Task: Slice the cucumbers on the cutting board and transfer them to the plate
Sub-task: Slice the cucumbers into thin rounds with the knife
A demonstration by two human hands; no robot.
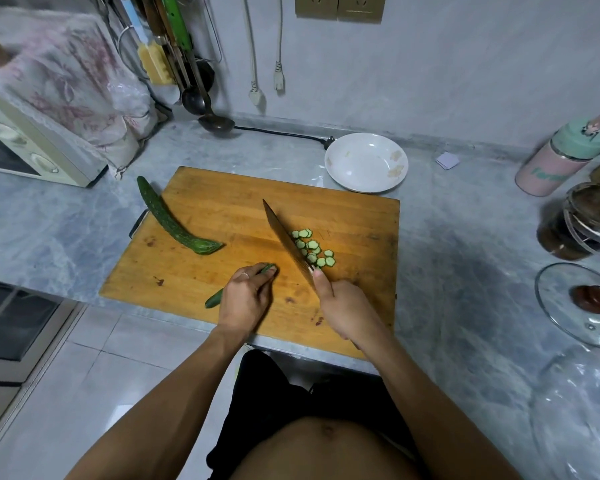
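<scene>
Left hand point(245, 294) clamped on cucumber point(214, 298) at near board point(222, 202); right hand point(343, 310) clamped on knife point(286, 242), slices point(312, 249) just right. Firm, wet-slick, roll-prone: best pinned near cut end. Plate point(336, 168) far right.

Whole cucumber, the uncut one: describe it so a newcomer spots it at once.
Find the wooden cutting board. The uncut cucumber lies across its far-left corner, tip overhanging onto the counter. Unlike the cucumber under the left hand, it is long, curved and untouched.
</scene>
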